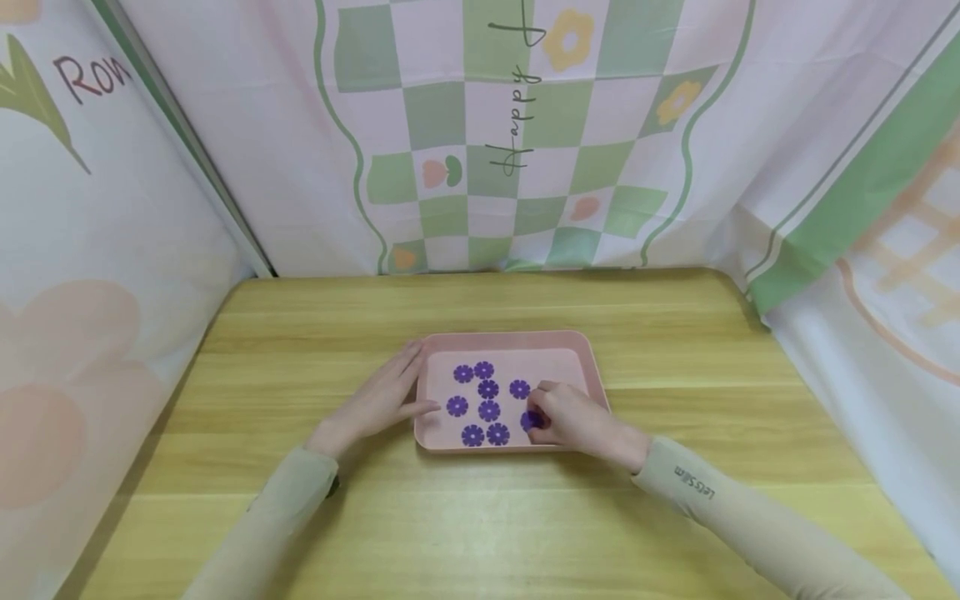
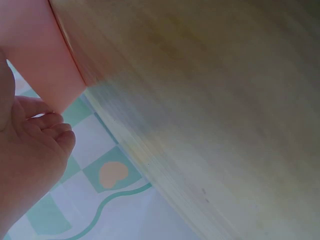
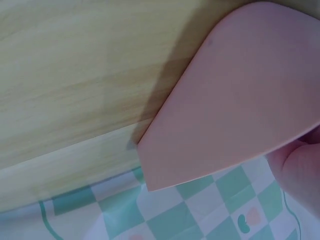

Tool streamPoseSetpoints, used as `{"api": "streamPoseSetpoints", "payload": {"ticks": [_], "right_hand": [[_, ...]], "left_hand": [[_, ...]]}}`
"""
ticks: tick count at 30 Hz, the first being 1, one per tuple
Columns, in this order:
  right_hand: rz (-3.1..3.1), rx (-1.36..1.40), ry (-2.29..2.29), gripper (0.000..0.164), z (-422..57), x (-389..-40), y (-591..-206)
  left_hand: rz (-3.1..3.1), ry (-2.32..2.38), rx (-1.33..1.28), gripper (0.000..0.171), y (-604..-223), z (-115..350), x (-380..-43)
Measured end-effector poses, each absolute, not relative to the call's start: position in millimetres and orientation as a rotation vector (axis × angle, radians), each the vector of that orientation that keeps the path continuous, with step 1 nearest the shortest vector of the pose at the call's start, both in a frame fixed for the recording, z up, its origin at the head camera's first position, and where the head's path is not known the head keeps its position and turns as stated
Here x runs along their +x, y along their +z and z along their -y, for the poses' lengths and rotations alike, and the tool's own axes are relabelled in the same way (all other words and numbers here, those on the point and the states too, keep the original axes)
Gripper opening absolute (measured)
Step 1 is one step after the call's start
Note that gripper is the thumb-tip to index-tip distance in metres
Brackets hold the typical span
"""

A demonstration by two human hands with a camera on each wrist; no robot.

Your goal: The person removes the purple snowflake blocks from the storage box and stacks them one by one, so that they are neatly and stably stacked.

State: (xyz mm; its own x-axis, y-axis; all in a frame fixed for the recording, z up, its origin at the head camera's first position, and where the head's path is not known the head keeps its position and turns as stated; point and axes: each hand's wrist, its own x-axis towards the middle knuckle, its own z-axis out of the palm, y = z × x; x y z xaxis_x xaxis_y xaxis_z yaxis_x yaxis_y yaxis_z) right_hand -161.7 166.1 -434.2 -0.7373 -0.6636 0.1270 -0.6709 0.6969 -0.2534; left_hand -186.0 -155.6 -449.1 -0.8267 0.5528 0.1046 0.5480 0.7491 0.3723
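A pink tray [image 1: 517, 340] lies on the wooden table with several purple notched snowflake discs [image 1: 489, 410] inside, some touching each other. My left hand [image 1: 378, 396] rests against the tray's left side, its fingers along the outside and its thumb reaching over the rim. In the left wrist view the left hand [image 2: 37, 145] shows beside the pink tray wall [image 2: 45, 55]. Over the tray's right part, my right hand [image 1: 573, 421] pinches a purple snowflake disc [image 1: 530, 421], partly hidden by the fingers. The right wrist view shows the right hand [image 3: 302, 170] only partly, behind the tray wall [image 3: 225, 100].
The wooden table [image 1: 487, 533] extends around the tray on all sides. A checkered curtain [image 1: 498, 117] hangs behind its far edge. Printed cloths hang at the left [image 1: 97, 292] and right [image 1: 885, 350].
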Motion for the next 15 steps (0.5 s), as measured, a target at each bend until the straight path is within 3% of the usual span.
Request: {"api": "streamPoseSetpoints", "payload": {"ticks": [15], "right_hand": [[2.892,1.09,0.585,0.017,-179,-167,-424]], "left_hand": [[-2.911,0.646,0.889,0.095,-448,154,-186]]}}
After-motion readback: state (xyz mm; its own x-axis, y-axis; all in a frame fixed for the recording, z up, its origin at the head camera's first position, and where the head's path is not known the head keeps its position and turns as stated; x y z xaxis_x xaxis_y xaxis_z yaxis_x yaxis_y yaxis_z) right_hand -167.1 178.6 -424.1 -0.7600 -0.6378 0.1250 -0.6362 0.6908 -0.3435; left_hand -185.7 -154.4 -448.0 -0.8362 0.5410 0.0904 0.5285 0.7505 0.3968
